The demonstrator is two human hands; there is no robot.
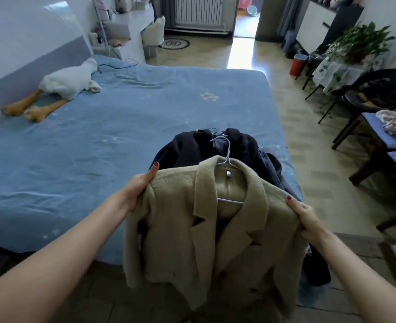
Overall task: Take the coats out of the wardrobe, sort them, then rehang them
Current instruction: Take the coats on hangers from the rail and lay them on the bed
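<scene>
Head view, both hands (137, 187) (309, 216) gripping beige coat (204, 229) shoulders, neck label (228, 174) unreadable

One beige coat (206, 234) on one white wire hanger (227, 159) is seen, with two hands gripping it. One dark coat pile (192, 148), one plush goose (68, 82), one red bin (297, 64) are counted

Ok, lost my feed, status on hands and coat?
Left hand and right hand grip beige coat by shoulders, on its hanger. Dark coats piled on bed beyond.
</scene>
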